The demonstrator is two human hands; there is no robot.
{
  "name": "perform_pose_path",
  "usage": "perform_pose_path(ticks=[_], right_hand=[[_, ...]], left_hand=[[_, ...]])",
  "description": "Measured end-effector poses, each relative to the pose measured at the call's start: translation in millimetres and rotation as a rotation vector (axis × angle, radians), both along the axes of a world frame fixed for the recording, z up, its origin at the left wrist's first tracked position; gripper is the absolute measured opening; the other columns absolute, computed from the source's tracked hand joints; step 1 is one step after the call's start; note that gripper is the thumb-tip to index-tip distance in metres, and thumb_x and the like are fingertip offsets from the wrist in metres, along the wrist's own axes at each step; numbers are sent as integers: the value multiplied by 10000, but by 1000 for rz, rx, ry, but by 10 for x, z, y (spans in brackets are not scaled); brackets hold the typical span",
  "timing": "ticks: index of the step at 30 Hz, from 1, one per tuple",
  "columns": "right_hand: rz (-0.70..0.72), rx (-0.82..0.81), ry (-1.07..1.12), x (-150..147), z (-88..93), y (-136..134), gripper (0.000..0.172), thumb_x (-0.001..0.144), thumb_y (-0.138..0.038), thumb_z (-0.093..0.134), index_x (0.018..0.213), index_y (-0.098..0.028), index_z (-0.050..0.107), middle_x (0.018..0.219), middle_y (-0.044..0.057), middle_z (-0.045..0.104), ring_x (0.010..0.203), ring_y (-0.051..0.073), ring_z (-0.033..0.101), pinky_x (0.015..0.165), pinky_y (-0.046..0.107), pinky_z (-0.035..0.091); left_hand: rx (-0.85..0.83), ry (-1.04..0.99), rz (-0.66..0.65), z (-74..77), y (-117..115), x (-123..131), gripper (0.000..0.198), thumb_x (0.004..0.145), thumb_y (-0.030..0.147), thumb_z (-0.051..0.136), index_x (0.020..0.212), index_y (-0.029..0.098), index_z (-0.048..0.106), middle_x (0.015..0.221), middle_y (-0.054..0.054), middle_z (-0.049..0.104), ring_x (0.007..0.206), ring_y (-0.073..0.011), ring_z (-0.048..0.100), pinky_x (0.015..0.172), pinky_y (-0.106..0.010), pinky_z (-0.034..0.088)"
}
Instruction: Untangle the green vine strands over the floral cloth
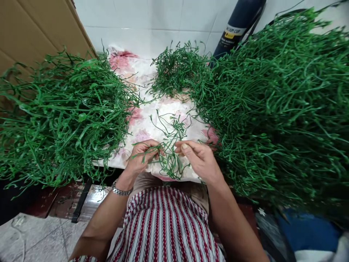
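My left hand (140, 158), a metal watch on its wrist, is closed on a thin green stem with small branching tips (144, 155). Opposite it, my right hand (201, 158) has its thumb pressed against the index finger; whatever that pinch holds is too small to make out. A small heap of loose green stems (173, 165) lies between and below the hands, at the near edge of the flowered cloth (163, 107). More loose stems (177, 127) are scattered just beyond my fingertips.
A large tangle of green stems (62, 116) stands at the left, beside a cardboard sheet (40, 29). An even bigger mass (286, 109) fills the right. A smaller clump (180, 69) sits at the back, near a dark blue cylinder (231, 32) against the tiled wall (141, 16).
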State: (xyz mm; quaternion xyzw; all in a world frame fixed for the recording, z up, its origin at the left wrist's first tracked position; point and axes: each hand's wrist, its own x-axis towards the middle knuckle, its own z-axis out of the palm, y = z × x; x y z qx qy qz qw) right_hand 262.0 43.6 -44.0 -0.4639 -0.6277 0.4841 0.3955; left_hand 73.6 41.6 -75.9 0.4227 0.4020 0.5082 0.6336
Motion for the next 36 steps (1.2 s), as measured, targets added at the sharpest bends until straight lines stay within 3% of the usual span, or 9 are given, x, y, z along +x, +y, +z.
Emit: perform_pose_path(ticks=[3,6,8,12,18,22,29,33,36], right_hand=[[61,-172,259,-160,-15,10,260,817,-389,551,850,-152,653,715,18,625,665,115,564,648,249,462],[-35,-281,440,-264,-40,5,225,754,-383,626,748,-159,619,643,-8,583,574,92,510,576,229,438],[-79,-248,404,-265,-60,9,205,739,-359,644,705,-160,603,627,-16,559,561,85,484,560,221,412],[-70,-10,136,-183,-84,44,209,779,-336,598,667,-160,584,661,1,546,636,107,494,601,239,397],[57,117,-9,-175,-61,77,202,809,-308,549,682,-155,579,647,-1,506,622,108,468,571,238,379],[146,126,-25,-213,-53,91,210,812,-303,534,666,-155,564,642,-3,488,631,109,457,582,239,379],[143,75,0,-261,-65,93,227,785,-294,549,608,-163,496,586,-36,414,561,83,373,536,225,313],[160,-21,88,-287,-94,92,251,778,-375,581,657,-165,518,586,-39,413,549,79,353,512,218,301],[167,-38,146,-313,-78,103,288,781,-409,582,646,-168,501,594,-39,383,549,75,330,503,214,282]], left_hand=[[68,44,-40,9,-8,31,191,697,342,682,676,152,685,637,-36,630,560,-102,528,512,-200,405],[116,109,-69,23,-19,39,230,697,367,674,675,139,697,637,-51,623,577,-118,530,534,-219,408],[143,147,-58,7,-30,21,217,694,358,675,688,142,704,649,-53,633,589,-126,544,558,-230,421],[124,154,-5,-61,-44,-39,161,683,316,689,733,166,719,707,-54,679,656,-146,600,634,-246,461],[-27,-110,27,67,22,-74,231,667,291,698,854,155,715,778,-76,701,729,-171,638,668,-261,490],[77,-95,-16,162,107,-3,171,651,246,723,805,172,724,802,-60,678,751,-153,612,726,-262,474],[285,-48,-31,111,95,70,103,692,270,694,728,173,701,780,-40,555,802,-151,522,760,-273,402],[301,-29,3,150,59,88,156,722,319,659,707,166,632,758,-25,507,762,-140,478,729,-259,383],[216,-159,22,216,46,116,178,715,326,663,701,163,593,758,-16,492,723,-122,459,682,-235,381]])
